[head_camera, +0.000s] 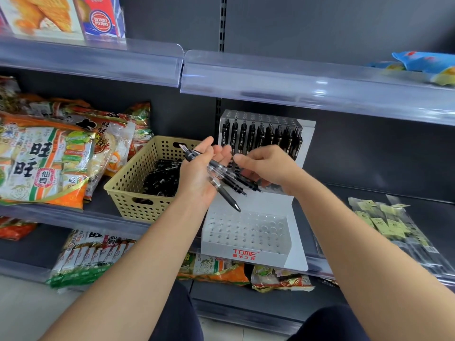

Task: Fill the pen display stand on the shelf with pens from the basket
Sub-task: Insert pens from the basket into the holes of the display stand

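snack bags [46, 158]: piled at 9 o'clock of the basket, not part of the job, just don't elbow them.
basket [128, 185]: tan, perforated, sits on the shelf [103, 195] at 9 o'clock of the stand, with a heap of black pens inside.
left hand [199, 173]: palm up, fingers loosely curled round a bundle of pens [221, 183] lying across the palm, tips pointing to 5 o'clock. It works as the feeder, so it should keep that cradle loose but level or the lot fans out and drops.
right hand [268, 166]: at 3 o'clock of the bundle, fingers curled down onto the pen ends. Can't tell if it has one pinched yet.
pen display stand [246, 252]: white, stepped, just beside the basket. Its back row [261, 136] at 12 o'clock is full of upright pens, and the front holes [246, 230] at 6 o'clock are bare.
how to do it well: the person should peel off one pen at a time, turn it tip down, and seat it straight in a hole, probably filling row by row.
clear packets [389, 225]: lying at 3 o'clock of the stand, well apart.
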